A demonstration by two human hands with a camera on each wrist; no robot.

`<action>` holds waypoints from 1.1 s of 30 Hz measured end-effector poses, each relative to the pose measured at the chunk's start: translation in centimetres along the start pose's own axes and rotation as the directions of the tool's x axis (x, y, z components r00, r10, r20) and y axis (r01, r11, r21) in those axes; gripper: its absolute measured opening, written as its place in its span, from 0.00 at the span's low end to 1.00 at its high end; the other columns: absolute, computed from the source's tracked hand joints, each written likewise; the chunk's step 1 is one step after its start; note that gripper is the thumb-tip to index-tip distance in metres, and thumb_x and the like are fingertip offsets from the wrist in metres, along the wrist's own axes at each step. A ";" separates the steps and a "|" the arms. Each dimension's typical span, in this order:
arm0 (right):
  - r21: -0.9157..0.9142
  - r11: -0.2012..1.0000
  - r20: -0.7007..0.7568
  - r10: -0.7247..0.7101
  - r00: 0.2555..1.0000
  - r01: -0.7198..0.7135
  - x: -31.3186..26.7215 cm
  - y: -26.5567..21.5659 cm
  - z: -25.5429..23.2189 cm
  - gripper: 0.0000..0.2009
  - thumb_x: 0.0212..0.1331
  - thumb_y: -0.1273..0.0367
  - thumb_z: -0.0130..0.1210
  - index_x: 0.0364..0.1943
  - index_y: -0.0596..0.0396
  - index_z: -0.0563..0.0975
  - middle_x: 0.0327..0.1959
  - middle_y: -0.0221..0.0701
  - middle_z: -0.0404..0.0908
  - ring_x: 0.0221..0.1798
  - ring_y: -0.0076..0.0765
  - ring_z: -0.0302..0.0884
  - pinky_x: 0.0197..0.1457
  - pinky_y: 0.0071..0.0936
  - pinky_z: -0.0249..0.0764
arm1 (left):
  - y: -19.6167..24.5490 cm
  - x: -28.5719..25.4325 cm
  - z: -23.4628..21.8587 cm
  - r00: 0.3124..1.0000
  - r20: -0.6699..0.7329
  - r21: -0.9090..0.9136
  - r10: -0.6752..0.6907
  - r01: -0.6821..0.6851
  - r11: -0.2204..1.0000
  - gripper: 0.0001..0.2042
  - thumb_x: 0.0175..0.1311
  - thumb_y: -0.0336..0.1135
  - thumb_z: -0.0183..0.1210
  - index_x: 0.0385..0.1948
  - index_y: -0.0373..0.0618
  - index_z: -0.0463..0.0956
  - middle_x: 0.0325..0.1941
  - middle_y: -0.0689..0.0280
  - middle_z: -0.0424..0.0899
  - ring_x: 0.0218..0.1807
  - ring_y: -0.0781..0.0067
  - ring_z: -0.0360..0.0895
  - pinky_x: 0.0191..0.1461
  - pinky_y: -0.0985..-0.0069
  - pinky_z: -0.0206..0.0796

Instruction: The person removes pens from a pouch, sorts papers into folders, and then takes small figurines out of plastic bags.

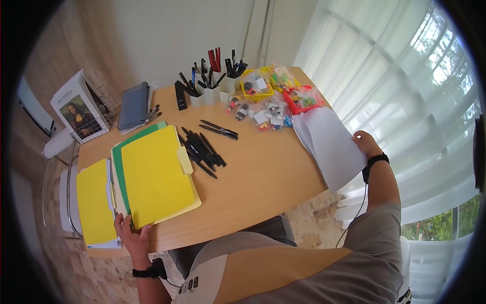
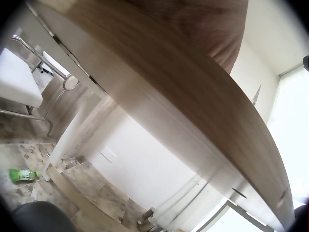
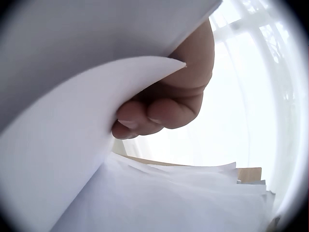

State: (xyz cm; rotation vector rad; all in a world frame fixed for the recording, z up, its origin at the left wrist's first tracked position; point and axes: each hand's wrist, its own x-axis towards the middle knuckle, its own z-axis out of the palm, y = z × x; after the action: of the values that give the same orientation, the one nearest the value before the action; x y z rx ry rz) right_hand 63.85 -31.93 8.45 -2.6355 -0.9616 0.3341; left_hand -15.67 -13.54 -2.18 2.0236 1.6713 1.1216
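**White paper (image 1: pixel 331 142) in the right hand (image 1: pixel 368 144), well apart from the left hand (image 1: pixel 132 238)**

Seen from above, a seated person has both hands at a wooden counter (image 1: pixel 253 175). The loose stack of white paper lies along the right side, its long axis slanting from the far side toward the person and outward, its near end jutting past the counter's edge. The right hand is by far the nearer. It grips the outer side, thumb above and fingers curled beneath (the right wrist view shows upper sheets arching away from others below).

To the left lies a yellow folder (image 1: pixel 157 172) over a green one (image 1: pixel 121 162), its long axis running roughly from far to near and its tabbed side facing the paper. Black pens (image 1: pixel 200 152) and bare wood separate the two.

The right arm reaches out sideways, elbow bent and forearm pointing forward. The left forearm comes up from below the near edge; its hand is loosely spread at the folder's near left corner, apparently holding nothing, though whether the fingertips touch the folder cannot be told.
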 end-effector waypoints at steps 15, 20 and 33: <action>0.258 0.924 0.375 0.173 0.911 -0.282 -4.7 4.8 -1.4 0.33 0.43 0.79 0.55 0.62 0.55 0.70 0.38 0.34 0.78 0.35 0.30 0.75 0.34 0.26 0.72 | 1.0 0.7 0.3 0.995 0.020 0.176 0.101 -0.103 0.979 0.30 0.39 0.31 0.75 0.47 0.39 0.72 0.62 0.51 0.64 0.64 0.46 0.62 0.65 0.56 0.60; 0.174 0.970 0.215 0.132 0.968 -0.171 -4.3 5.1 0.0 0.27 0.47 0.78 0.53 0.57 0.61 0.74 0.34 0.32 0.80 0.35 0.29 0.77 0.37 0.24 0.74 | 0.6 0.6 0.3 0.995 -0.005 0.171 0.099 -0.096 0.981 0.28 0.38 0.29 0.73 0.47 0.37 0.73 0.62 0.51 0.65 0.63 0.47 0.64 0.65 0.59 0.60; -0.024 0.951 -0.292 -0.303 0.907 0.309 -3.1 -1.1 4.1 0.21 0.58 0.73 0.56 0.58 0.59 0.71 0.59 0.42 0.74 0.60 0.46 0.71 0.64 0.37 0.67 | -1.7 0.1 -3.6 0.981 -0.149 0.171 0.125 -0.099 0.980 0.29 0.42 0.33 0.73 0.49 0.40 0.72 0.61 0.49 0.67 0.61 0.44 0.67 0.61 0.58 0.64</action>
State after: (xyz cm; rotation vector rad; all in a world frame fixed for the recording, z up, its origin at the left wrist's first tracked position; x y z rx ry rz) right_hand 59.57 -32.31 5.41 -2.3694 -1.2308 -0.1184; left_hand -19.38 -13.88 -0.87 2.2053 1.7976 1.2508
